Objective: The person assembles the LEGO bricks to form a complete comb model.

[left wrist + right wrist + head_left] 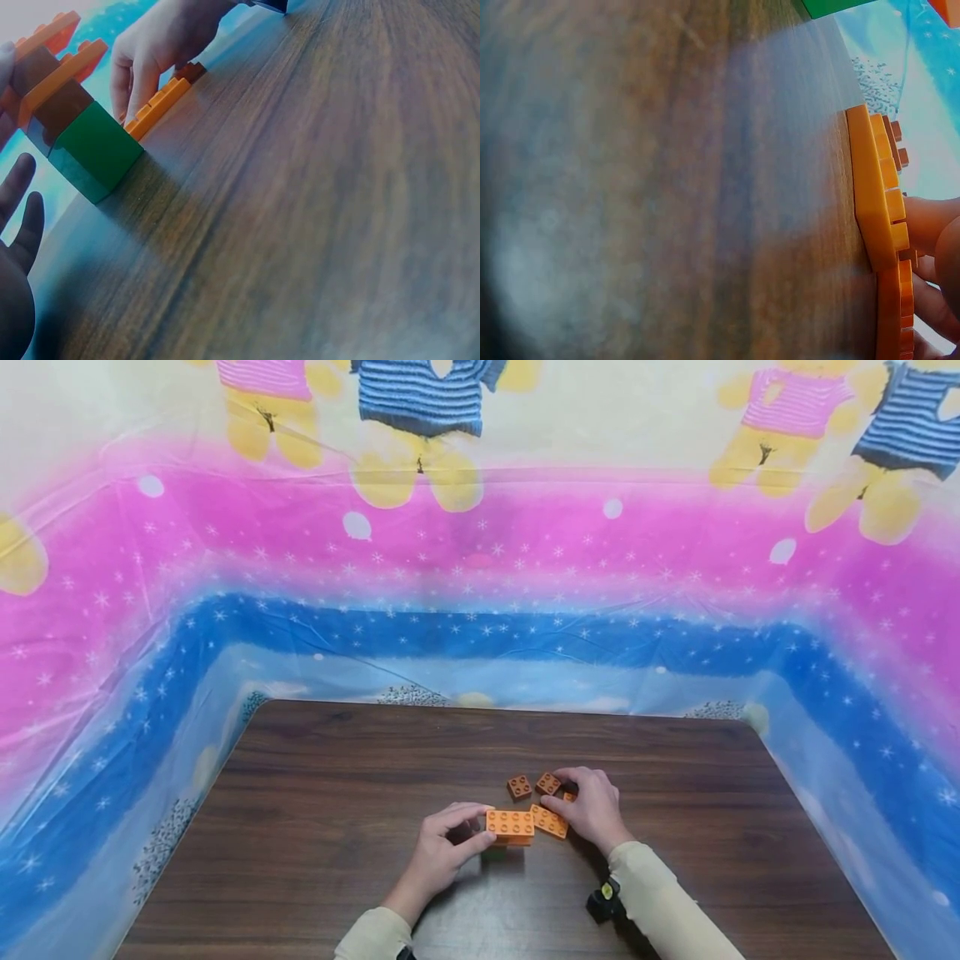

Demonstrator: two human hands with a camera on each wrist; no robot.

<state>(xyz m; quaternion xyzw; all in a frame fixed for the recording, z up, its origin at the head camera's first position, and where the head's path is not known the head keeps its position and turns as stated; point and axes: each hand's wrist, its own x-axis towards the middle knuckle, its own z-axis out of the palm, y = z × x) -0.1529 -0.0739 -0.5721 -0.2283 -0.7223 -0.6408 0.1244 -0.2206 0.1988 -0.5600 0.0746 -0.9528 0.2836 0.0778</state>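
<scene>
My left hand (438,852) holds a small tower of toy building bricks by its upper part. The tower has a green brick (97,154) at its foot, brown bricks (64,109) above, and two orange plates (510,822) sticking out sideways; it stands upright. To the right, my right hand (592,806) reaches down over loose bricks, thumb and fingertips about a brown brick (547,783). Another brown brick (519,787) lies just left of it. An orange plate (550,822) rests flat below the thumb, and a second orange plate (889,315) is partly hidden under the hand.
All of this lies on a dark wood-grain table (337,777). A patterned cloth (480,635) in pink and blue hangs behind the table and along its sides. A black wrist device (602,902) sits at the right sleeve (660,893).
</scene>
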